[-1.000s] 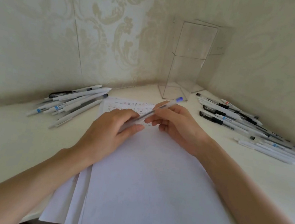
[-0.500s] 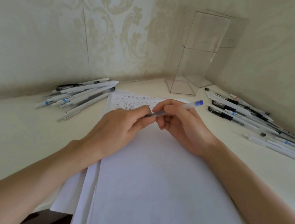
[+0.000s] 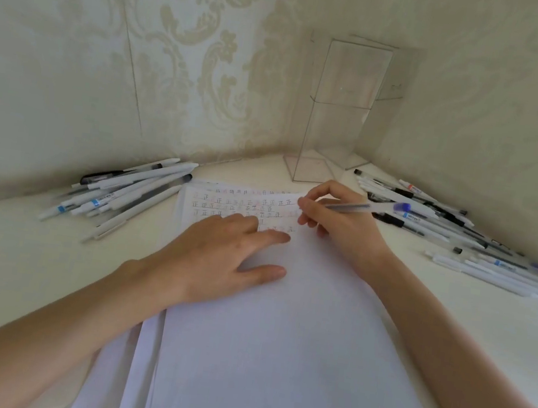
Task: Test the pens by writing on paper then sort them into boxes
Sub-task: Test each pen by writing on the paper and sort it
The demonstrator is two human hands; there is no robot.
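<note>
I see smooth matt paper (image 3: 273, 360), a frosted plastic pen (image 3: 360, 208), a clear glossy plastic box (image 3: 339, 110), a smooth pale desk (image 3: 28, 256), embossed-looking wallpaper (image 3: 180, 35).

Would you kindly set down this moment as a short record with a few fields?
left hand: flat on the paper, fingers spread, holding nothing
right hand: grips the blue-ended pen, tip hidden, near the written rows
paper: white stack, rows of marks at far end
left pen pile: loose heap left of paper
right pen pile: spread right of paper
clear boxes: upright in the back corner
</note>
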